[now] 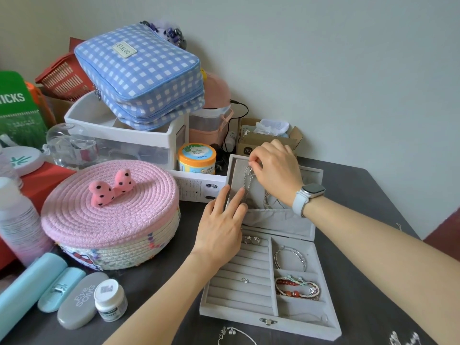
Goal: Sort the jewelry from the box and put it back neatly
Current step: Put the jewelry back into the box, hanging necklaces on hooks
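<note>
A grey velvet jewelry box (263,324) lies open on the dark table, its lid (237,170) standing upright. My right hand (276,168) pinches the top of a silver chain (248,183) against the inside of the lid. My left hand (221,220) rests flat on the lid's left edge, fingers touching the chain's lower part. In the tray sit silver rings (251,240), a small ring (245,280), silver bangles (290,257) and red bead bracelets (297,288). More bangles (270,202) lean in the lid pocket.
A pink woven basket with lid (109,215) stands left of the box. Loose silver jewelry (230,333) lies at the front edge, with more silver pieces (403,338) at the right. Eyeglass cases (79,300), a small jar (110,300), an orange tub (196,158) and stacked storage crowd the left and back.
</note>
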